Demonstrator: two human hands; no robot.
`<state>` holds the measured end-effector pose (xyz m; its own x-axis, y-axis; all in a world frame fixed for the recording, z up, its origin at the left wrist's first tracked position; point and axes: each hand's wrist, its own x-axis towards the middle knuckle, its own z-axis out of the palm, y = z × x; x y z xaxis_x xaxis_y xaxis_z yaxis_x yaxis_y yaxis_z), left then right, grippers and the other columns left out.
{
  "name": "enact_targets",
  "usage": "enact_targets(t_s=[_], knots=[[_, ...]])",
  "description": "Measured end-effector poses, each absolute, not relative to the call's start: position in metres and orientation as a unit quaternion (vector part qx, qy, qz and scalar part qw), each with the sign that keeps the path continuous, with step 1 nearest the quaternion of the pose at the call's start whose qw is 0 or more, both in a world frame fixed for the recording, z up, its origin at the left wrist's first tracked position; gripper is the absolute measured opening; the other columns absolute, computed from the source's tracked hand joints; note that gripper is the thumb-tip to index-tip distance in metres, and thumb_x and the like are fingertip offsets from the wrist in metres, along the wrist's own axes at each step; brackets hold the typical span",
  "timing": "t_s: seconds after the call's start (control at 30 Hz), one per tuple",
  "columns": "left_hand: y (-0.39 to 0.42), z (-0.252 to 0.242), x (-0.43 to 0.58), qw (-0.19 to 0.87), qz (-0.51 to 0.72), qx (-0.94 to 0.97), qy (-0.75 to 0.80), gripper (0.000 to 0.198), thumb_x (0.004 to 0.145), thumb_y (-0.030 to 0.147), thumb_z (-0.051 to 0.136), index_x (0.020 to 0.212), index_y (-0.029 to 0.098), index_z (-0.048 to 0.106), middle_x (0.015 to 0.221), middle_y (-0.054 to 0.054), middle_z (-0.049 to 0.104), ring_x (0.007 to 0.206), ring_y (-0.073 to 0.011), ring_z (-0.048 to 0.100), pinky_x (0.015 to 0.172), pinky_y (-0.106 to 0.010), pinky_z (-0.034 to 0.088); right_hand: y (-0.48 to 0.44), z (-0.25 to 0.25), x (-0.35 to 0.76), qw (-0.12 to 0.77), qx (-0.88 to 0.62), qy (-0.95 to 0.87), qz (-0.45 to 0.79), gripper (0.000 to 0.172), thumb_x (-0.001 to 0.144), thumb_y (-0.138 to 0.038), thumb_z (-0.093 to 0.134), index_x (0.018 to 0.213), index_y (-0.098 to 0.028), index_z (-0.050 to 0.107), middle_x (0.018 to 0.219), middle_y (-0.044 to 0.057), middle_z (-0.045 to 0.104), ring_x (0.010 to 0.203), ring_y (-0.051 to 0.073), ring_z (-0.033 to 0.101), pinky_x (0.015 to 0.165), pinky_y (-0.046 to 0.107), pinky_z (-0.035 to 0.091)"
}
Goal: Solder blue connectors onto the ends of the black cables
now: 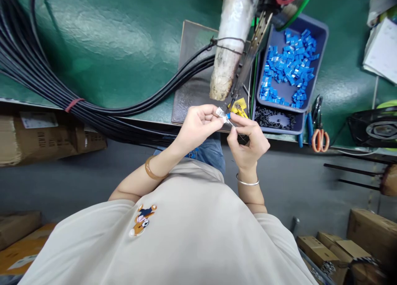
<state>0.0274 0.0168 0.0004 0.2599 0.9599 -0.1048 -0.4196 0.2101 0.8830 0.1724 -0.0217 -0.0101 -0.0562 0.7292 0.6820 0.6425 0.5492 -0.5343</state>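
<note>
Left hand (201, 124) pinches the white piece (220, 111); right hand (249, 137) holds the blue clip (228, 116). Steady both hands close together for fine, precise alignment.

This looks like a workshop or factory assembly station: a long green-topped workbench (108, 62) carries a thick bundle of black cables (56, 82), a grey-blue plastic bin (321, 47) of small bright-blue parts (287, 62) and orange-handled metal cutters (319, 131), with brown cardboard cartons (372, 231) stored below.
</note>
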Motion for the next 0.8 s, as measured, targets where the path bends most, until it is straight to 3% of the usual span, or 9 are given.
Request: enact_targets(t_s=[0.8], knots=[[0.021, 0.001, 0.029, 0.686, 0.517, 0.382, 0.342, 0.011, 0.071, 0.009, 0.067, 0.066, 0.014, 0.059, 0.046, 0.011, 0.037, 0.041, -0.0003, 0.033, 0.048, -0.013, 0.039, -0.011, 0.0, 0.173, 0.476, -0.467, -0.745, 0.002, 0.018, 0.079, -0.007, 0.065, 0.081, -0.022, 0.056, 0.097, 0.002, 0.074, 0.086, 0.015, 0.071, 0.073, 0.03, 0.06]])
